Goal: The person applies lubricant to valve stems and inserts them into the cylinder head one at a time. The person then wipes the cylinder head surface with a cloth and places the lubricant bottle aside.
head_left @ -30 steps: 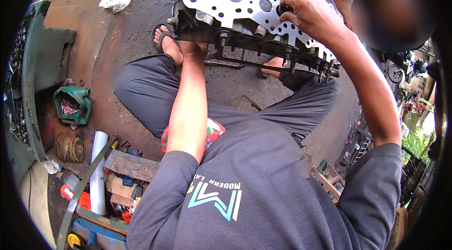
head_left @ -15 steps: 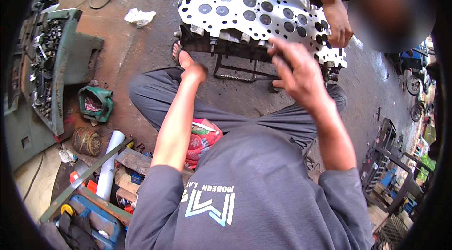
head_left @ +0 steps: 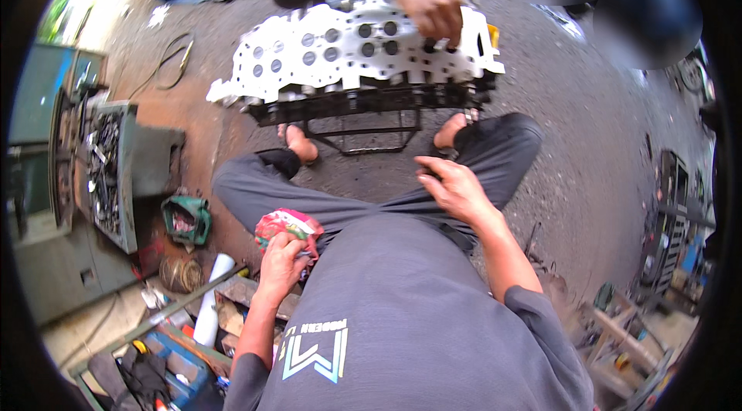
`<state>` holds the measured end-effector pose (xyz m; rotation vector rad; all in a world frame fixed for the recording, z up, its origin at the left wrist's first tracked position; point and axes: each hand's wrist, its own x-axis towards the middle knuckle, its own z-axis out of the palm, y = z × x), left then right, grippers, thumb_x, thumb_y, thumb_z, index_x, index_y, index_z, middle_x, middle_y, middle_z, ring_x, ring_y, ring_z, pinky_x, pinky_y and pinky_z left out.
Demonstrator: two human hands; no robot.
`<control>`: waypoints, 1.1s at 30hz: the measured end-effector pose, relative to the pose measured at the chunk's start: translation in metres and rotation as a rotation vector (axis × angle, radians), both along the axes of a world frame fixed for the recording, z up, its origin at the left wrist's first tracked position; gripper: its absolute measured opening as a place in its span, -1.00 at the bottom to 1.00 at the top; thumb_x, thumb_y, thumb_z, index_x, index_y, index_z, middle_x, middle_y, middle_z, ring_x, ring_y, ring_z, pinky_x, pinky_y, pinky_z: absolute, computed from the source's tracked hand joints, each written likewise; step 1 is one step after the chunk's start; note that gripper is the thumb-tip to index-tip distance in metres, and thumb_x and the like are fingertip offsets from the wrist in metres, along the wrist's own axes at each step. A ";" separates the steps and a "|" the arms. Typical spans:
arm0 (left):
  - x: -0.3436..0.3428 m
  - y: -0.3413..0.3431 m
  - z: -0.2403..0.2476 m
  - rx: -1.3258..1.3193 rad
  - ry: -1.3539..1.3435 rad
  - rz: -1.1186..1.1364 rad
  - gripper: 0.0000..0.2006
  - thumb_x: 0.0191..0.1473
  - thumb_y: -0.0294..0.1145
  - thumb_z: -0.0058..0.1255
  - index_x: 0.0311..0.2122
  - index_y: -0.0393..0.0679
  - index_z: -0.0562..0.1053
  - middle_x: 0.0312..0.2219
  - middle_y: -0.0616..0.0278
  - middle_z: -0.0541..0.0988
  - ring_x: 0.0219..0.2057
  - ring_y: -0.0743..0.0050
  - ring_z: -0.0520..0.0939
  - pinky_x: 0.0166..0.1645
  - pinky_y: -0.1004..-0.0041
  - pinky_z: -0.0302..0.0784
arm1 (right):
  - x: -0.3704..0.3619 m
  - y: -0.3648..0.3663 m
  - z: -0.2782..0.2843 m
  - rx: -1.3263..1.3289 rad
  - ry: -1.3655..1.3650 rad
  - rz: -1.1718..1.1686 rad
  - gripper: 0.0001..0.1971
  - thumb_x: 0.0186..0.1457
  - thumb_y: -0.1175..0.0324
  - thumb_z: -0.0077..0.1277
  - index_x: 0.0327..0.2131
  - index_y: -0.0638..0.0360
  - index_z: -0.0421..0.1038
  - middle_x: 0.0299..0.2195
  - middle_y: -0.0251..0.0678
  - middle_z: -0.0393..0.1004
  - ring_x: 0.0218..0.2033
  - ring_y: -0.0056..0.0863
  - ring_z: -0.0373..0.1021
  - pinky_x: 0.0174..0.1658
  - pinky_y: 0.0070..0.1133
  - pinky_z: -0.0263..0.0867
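My left hand (head_left: 281, 262) is closed on a red patterned cloth (head_left: 292, 224) with white and green marks, beside my left thigh. Over my bent right leg hangs my right hand (head_left: 457, 188), empty, its thumb and fingers apart. Beyond my feet, an engine cylinder head (head_left: 340, 75) rests on a dark metal stand (head_left: 359, 150). Its pale machined face is up, showing round valves in pairs. A co-worker's hand (head_left: 433, 9) reaches from the far side onto the right part of that face, its fingertips near a valve.
At left stands a grey machine with a tray of metal parts (head_left: 108, 171). A green cut-open container (head_left: 187, 219) lies near it. A white tube (head_left: 209, 314) and a blue tool tray (head_left: 182, 368) are at lower left. Dark frames (head_left: 668, 225) stand at right.
My left hand has come back from near my left foot and taken hold of the red cloth. My right hand has drawn back from the cylinder head, which now slants differently; the view has shifted.
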<state>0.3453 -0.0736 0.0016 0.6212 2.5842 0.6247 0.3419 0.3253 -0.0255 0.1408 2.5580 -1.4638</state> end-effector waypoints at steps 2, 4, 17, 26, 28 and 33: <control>0.002 -0.005 -0.010 0.112 -0.004 0.095 -0.80 -0.11 -0.54 0.22 -0.29 -0.19 0.56 -0.26 0.08 0.52 -0.14 0.08 0.54 0.01 0.24 0.46 | -0.001 -0.005 0.001 -0.064 0.038 0.037 -0.61 0.25 0.25 0.07 0.09 0.22 0.47 -0.13 0.00 0.60 -0.07 -0.04 0.53 0.02 -0.29 0.43; -0.001 -0.013 -0.003 0.326 0.004 0.227 -0.82 -0.05 -0.62 0.03 -0.28 -0.22 0.54 -0.24 0.11 0.55 -0.12 0.19 0.57 0.10 0.26 0.43 | -0.004 -0.015 0.004 -0.245 0.081 0.060 -0.61 0.25 0.25 0.07 0.09 0.22 0.48 -0.12 -0.02 0.62 -0.08 -0.11 0.57 0.01 -0.33 0.45; -0.055 0.150 0.062 0.288 0.410 -0.133 0.12 0.21 0.53 -0.42 0.42 -0.48 -0.05 0.44 -0.22 0.00 0.48 -0.08 -0.01 0.51 0.20 -0.24 | -0.083 -0.141 0.036 -1.199 -0.048 -0.330 -0.36 0.43 -0.14 -0.30 0.26 0.19 0.32 0.06 -0.25 0.51 0.04 -0.49 0.43 0.16 -0.53 0.30; -0.046 0.121 0.069 0.872 -0.156 -0.030 -0.16 0.31 0.20 -0.19 0.34 -0.49 0.20 0.19 -0.19 0.45 0.28 0.08 0.41 0.45 0.17 0.06 | -0.083 -0.079 0.029 -1.414 0.149 -0.490 -0.63 0.39 0.09 -0.19 -0.07 0.12 0.53 -0.19 -0.34 0.57 -0.21 -0.57 0.52 -0.06 -0.50 0.47; -0.048 0.117 0.067 0.825 0.236 0.031 -0.22 0.32 0.12 -0.13 0.33 -0.45 0.23 0.19 -0.11 0.46 0.29 0.08 0.40 0.43 0.16 0.10 | -0.075 -0.077 0.042 -1.540 -0.087 -0.341 -0.61 0.38 0.11 -0.20 0.07 0.12 0.44 -0.07 -0.26 0.60 -0.10 -0.47 0.59 0.04 -0.44 0.52; -0.074 0.134 0.026 0.466 0.926 -0.102 -0.32 0.37 0.10 -0.25 0.29 -0.35 0.31 0.22 -0.14 0.42 0.25 -0.13 0.42 0.35 0.04 0.20 | -0.061 -0.139 0.057 -1.512 -0.217 0.032 -0.27 0.41 -0.25 -0.32 0.35 0.13 0.19 0.27 -0.28 0.32 0.32 -0.47 0.21 0.37 -0.52 0.08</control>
